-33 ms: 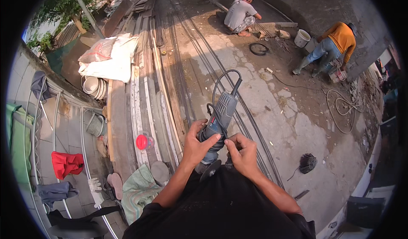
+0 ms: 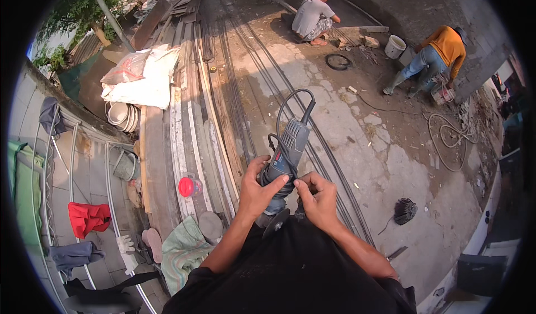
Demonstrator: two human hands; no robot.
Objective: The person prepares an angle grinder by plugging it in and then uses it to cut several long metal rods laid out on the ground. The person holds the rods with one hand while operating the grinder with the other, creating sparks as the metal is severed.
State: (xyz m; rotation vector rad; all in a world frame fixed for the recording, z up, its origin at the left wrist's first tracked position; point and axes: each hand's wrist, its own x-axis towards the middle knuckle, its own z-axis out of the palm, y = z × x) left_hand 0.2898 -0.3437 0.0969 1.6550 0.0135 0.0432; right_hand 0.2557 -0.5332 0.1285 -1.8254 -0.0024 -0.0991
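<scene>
A blue-grey angle grinder [image 2: 293, 138] is held upright in front of my torso, its disc [image 2: 276, 223] at the lower end close to my black shirt. My left hand [image 2: 258, 188] wraps round its body from the left, thumb laid across the front. The dark power cord [image 2: 286, 146] arches over the top of the grinder and is wound round its lower body. From the right, my right hand [image 2: 317, 196] pinches at the wound cord with thumb and forefinger. Its other fingers are curled, and the exact spot it grips is partly hidden.
Long planks [image 2: 159, 163] and thin steel bars [image 2: 329, 160] lie along the ground. Left stands a metal rack [image 2: 111, 202] with cloths and a glove. A red-lidded container [image 2: 186, 187] sits on the planks, a black brush head [image 2: 404, 210] right. Two people work at the back.
</scene>
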